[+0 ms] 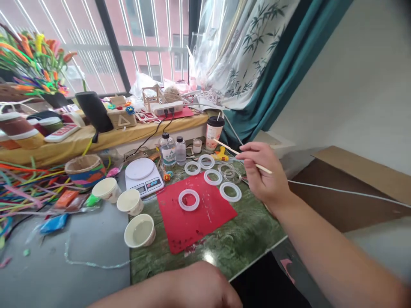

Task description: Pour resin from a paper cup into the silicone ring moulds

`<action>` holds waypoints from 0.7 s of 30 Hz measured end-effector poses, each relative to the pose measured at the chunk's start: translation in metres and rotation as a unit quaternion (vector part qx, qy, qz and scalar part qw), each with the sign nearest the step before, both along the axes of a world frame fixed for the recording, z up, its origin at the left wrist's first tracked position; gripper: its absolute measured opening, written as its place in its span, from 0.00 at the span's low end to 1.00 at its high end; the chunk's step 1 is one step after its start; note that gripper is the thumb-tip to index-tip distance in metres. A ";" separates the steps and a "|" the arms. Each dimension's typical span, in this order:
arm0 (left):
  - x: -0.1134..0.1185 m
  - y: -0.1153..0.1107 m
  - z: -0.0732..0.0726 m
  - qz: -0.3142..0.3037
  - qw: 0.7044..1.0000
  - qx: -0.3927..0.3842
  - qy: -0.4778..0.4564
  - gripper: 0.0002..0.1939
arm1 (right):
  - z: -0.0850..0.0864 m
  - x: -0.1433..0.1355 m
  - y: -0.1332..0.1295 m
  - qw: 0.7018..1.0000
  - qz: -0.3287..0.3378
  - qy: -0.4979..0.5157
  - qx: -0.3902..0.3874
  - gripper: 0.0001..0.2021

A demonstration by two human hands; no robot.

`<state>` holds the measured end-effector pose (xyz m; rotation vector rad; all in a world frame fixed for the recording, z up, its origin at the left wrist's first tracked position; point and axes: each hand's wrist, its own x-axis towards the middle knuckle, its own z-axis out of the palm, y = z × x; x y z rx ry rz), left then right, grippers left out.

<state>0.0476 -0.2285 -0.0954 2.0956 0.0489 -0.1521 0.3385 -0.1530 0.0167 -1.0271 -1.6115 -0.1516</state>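
Head view: right hand pinches a stick above white rings

Right hand (263,173) pinches a thin wooden stick (239,153), held slanted above white rings (230,191) on a green board (244,239). One ring (189,199) lies on red paper (195,216). Left hand (205,286), low at the frame's edge, looks loosely curled; whether it holds anything cannot be told.

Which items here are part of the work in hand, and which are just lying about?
In use: right hand holding a wooden stick; white ring moulds on and beside the red mat; left hand at the near edge.

Lying about: paper cups, kitchen scale, two bottles, pipe cleaners, lidded drink cup.
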 end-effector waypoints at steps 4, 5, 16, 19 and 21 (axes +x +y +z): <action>0.003 -0.010 0.005 0.034 0.997 0.067 -0.007 0.27 | -0.010 -0.003 -0.026 0.991 0.019 0.094 -0.097 0.30; 0.004 -0.012 0.007 0.044 0.995 0.087 -0.014 0.28 | -0.018 -0.009 -0.035 0.988 0.007 0.122 -0.097 0.29; 0.008 -0.014 0.015 0.018 0.965 0.256 -0.052 0.23 | -0.084 -0.121 -0.116 0.936 -0.001 0.339 -0.098 0.14; 0.004 -0.013 0.014 -0.005 0.957 0.285 -0.049 0.20 | -0.086 -0.144 -0.139 0.948 0.016 0.298 -0.114 0.12; 0.001 -0.013 0.016 -0.005 0.950 0.307 -0.050 0.11 | -0.085 -0.151 -0.154 0.960 0.033 0.249 -0.120 0.13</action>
